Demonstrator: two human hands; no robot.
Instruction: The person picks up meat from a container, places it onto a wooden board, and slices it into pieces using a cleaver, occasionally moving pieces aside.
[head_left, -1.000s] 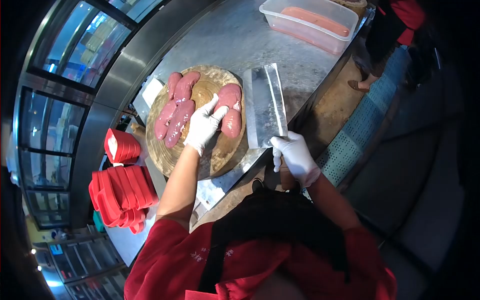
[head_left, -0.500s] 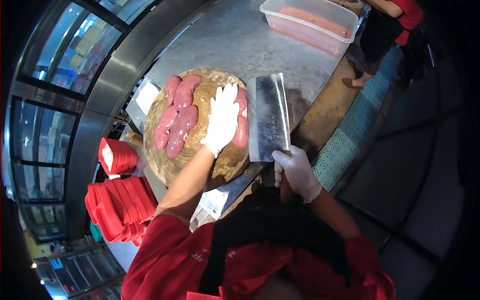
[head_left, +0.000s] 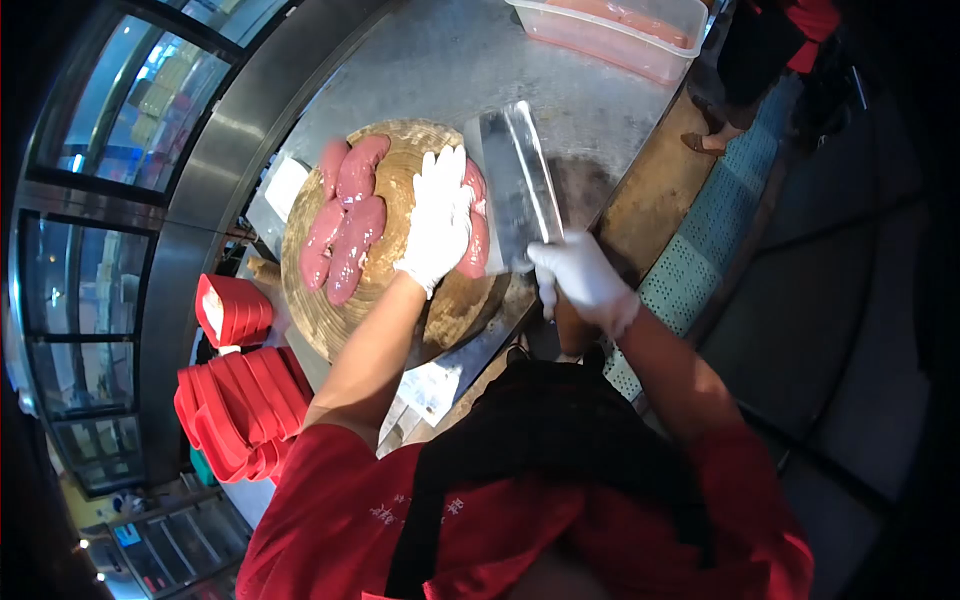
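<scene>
Several raw kidneys (head_left: 352,240) lie in a cluster on the left half of a round wooden chopping block (head_left: 420,138). My gloved left hand (head_left: 437,222) lies flat with fingers stretched out, beside and partly over more kidney pieces (head_left: 477,235) at the block's right side; the hand hides part of them. In my gloved right hand (head_left: 587,280), fingers wrapped round the handle, is a wide cleaver (head_left: 512,185). Its broad blade stands just right of those pieces, overlapping the block's right edge in this view.
Under the block is a metal table (head_left: 400,75). A translucent tub (head_left: 650,50) with reddish contents stands at its far end. Red containers (head_left: 245,405) are stacked at the left, near glass-fronted cabinets (head_left: 90,270). Another person (head_left: 755,60) stands at upper right, beside a green perforated mat (head_left: 690,265).
My right hand has raised and tilted the cleaver, its top leaning further left and toward the far end. The left hand stays flat by the right-hand kidney pieces. The view has shifted slightly.
</scene>
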